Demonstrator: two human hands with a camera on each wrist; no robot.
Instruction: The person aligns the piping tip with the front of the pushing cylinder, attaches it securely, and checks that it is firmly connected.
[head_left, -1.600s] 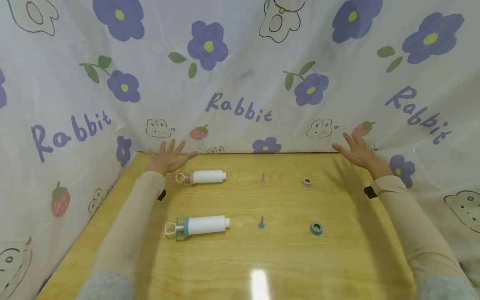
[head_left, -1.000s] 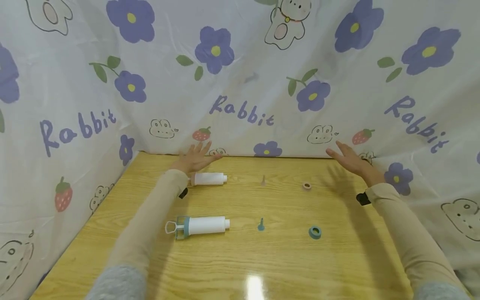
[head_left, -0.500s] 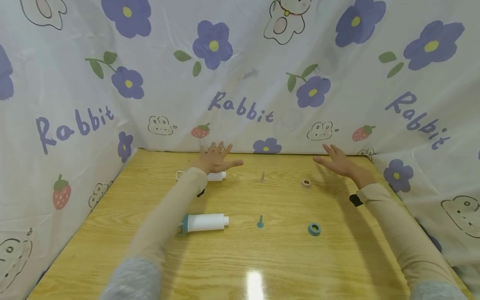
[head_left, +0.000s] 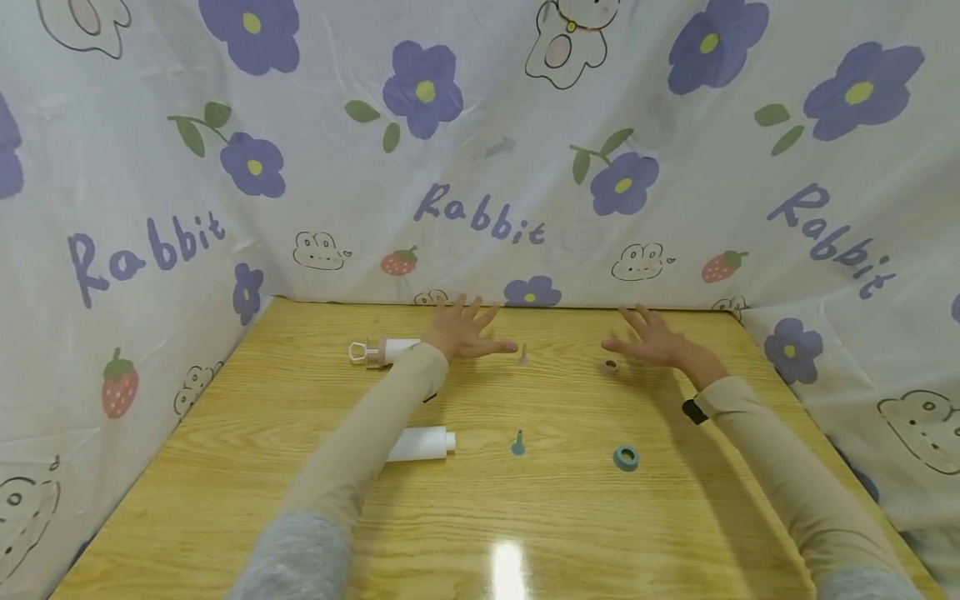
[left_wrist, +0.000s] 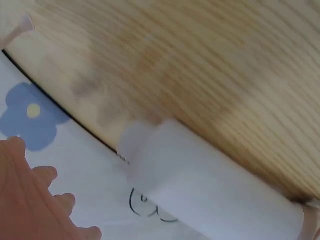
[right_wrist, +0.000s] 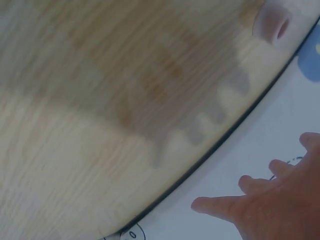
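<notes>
My left hand [head_left: 467, 335], fingers spread, hovers over the front end of the far white-barrelled syringe [head_left: 397, 350], which has a pinkish collar and a loop handle. Its thumb reaches toward a small pink cone nozzle [head_left: 523, 357]. The left wrist view shows the syringe's white barrel [left_wrist: 210, 185] lying beside that hand. My right hand [head_left: 652, 343] is held with fingers extended just above the pink ring cap [head_left: 610, 368]. Nearer to me, a second white syringe [head_left: 422, 444] is partly covered by my left forearm, which hides its handle end. Neither hand holds anything.
In the near row stand a blue-green nozzle [head_left: 518, 446] and a blue-green ring cap [head_left: 626, 458]. The wooden table [head_left: 570, 533] ends at a white curtain [head_left: 495, 125] printed with flowers, along its back and both sides.
My left hand has moved right from beside the far syringe's handle to over its front end. My right hand has come inward and slightly nearer, to the pink ring cap. The syringes stay in place.
</notes>
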